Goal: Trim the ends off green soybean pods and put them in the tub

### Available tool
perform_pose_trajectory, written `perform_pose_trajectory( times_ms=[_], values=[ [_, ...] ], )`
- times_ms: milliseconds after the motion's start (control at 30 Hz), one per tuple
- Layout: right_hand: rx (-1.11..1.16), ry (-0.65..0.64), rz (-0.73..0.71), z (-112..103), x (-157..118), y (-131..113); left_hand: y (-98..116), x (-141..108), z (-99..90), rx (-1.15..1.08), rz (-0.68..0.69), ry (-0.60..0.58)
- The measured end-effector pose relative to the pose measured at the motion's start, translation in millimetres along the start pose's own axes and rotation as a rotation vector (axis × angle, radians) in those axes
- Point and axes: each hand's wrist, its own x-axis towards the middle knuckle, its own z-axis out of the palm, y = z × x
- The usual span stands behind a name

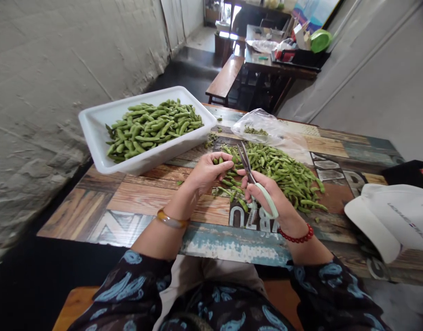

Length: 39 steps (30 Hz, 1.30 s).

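Several green soybean pods (218, 161) are pinched in the closed fingers of my left hand (211, 169). My right hand (270, 193) is wrapped round a pair of scissors (245, 161) with pale green handles, its blades pointing up and away from me. The blade tips stand just right of my left fingertips; whether they touch a pod I cannot tell. Beyond and right of both hands spreads a heap of loose pods (283, 172) on the table. A white plastic tub (156, 154) at the left holds many more pods.
A clear plastic bag (273, 131) with small green trimmings (255, 131) lies behind the heap. At the right edge of the patterned wooden table (142, 202) rests a white cap (387, 216). Farther back are a wooden bench (227, 73) and a cluttered second table (260, 62).
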Motion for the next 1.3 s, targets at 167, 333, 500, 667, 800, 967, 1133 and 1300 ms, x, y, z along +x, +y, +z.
perform_pose_trajectory(
  times_ms=[167, 333, 500, 667, 800, 967, 1133, 1300],
  values=[
    [-0.034, -0.047, 0.014, 0, 0, 0, 1, -2, 1.2, -0.004, -0.003, -0.03],
    [-0.097, -0.106, 0.013, -3, 0, 1, 7, -5, 1.7, 0.001, -0.04, -0.073],
    [-0.15, -0.154, -0.016, -7, 1, 1, 10, -6, -1.9, 0.007, -0.062, -0.15],
    [-0.204, -0.173, -0.02, -10, 0, -2, 11, -6, -3.8, 0.003, -0.099, -0.199],
    [-0.253, -0.153, -0.032, -11, 1, -1, 11, -5, -3.7, 0.01, -0.113, -0.187],
    [-0.313, -0.135, -0.06, -10, 2, -3, 14, -6, -2.9, 0.04, -0.122, -0.161],
    [-0.347, -0.121, -0.073, -10, 1, -2, 14, -6, -3.5, 0.055, -0.118, -0.165],
    [-0.352, -0.102, -0.072, -10, 1, 3, 11, -5, -5.6, 0.058, -0.084, -0.175]
  ],
)
